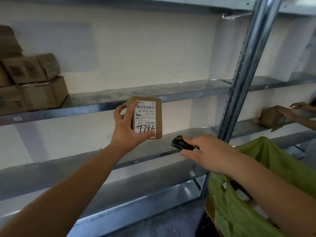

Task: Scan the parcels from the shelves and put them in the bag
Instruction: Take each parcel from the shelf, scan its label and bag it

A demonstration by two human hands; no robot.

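Holding a small brown parcel (147,117) upright in front of the shelves (179,90), the left hand (127,129) is gripping it by its left edge, thumb under the label's lower edge and fingers curled behind, so the printed label is facing the person. The right hand (207,153) is clamped around a black scanner (179,142), whose nose is pointing up and left at the parcel, which is lying just above and to the left of it, long axis vertical. The green bag (239,211) is hanging open below the right forearm, nearer that arm than the left, so the parcel will probably be crossing rightward and down once scanned.
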